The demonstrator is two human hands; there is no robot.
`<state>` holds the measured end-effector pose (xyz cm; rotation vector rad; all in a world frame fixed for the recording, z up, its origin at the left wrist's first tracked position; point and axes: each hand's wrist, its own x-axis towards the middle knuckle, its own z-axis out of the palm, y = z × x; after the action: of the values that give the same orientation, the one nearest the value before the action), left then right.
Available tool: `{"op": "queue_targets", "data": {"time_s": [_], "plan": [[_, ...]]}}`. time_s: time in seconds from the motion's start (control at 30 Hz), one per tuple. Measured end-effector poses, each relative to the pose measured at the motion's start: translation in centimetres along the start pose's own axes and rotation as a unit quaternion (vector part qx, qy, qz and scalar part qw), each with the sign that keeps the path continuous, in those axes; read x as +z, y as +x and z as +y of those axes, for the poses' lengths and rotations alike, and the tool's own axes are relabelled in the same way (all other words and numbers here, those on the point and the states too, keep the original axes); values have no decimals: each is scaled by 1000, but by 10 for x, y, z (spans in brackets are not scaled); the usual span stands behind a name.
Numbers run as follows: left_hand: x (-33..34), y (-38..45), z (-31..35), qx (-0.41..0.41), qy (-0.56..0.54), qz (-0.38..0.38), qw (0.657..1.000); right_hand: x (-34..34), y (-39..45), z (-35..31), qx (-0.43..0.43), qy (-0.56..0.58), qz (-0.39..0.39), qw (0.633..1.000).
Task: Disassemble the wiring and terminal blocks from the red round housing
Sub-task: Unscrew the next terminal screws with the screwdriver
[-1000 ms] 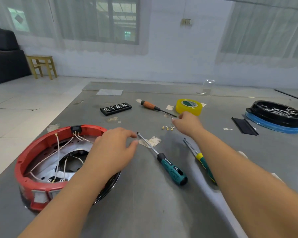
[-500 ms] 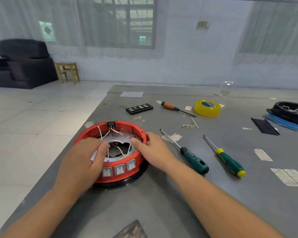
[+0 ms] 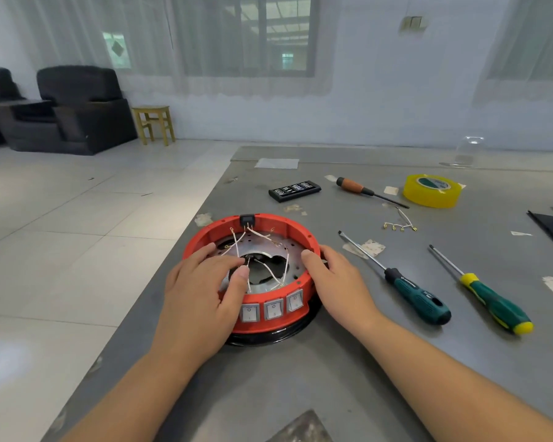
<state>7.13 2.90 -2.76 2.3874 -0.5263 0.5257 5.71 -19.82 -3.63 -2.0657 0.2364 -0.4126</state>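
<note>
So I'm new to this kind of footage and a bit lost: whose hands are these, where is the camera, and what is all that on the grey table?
There is no machine here. A person works with bare hands, and the single camera sits on their head, looking forward and down, so you see their own arms reaching out.

In the middle stands the red round housing, with thin white wires crossing its inside and three rocker switches on its near wall. The left hand rests over the near-left rim with its fingers reaching in among the wires; whether it pinches one I cannot tell. The right hand lies against the right rim, steadying it.

On the grey table, to the right, lie two green-handled screwdrivers. Farther back are an orange-handled screwdriver, a yellow tape roll, a black bit case and a loose wire piece with brass terminals.
</note>
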Motion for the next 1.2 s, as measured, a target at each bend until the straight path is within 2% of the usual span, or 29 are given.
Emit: {"op": "queue_targets", "data": {"time_s": [0.13, 0.27, 0.4, 0.53, 0.67, 0.87, 0.93, 1.1, 1.2], "plan": [[-3, 2, 1, 0, 60, -49, 997, 0, 0, 2, -4, -11, -4, 1000], [-4, 3, 4, -15, 71, -67, 995, -2, -1, -1, -12, -26, -16, 999], [0, -4, 13, -44, 29, -3, 999, -8, 1, -10, 67, -59, -57, 994], [5, -10, 24, -110, -121, 60, 985, -9, 2, -19, 104, -68, -65, 990], [4, -13, 25, -106, -231, 110, 961, -2, 0, -18, 83, -12, -26, 996], [3, -11, 14, -62, -272, 162, 947, -1, -4, -14, 19, 125, 8, 992], [3, -8, 8, -44, -269, 170, 947, -1, -6, -13, 4, 161, 0, 987], [2, -1, 2, 33, -247, 184, 951, 3, -11, -6, 1, 273, -75, 959], [3, 0, 1, 10, -266, 174, 948, 4, -12, -1, 14, 353, -76, 932]]}}
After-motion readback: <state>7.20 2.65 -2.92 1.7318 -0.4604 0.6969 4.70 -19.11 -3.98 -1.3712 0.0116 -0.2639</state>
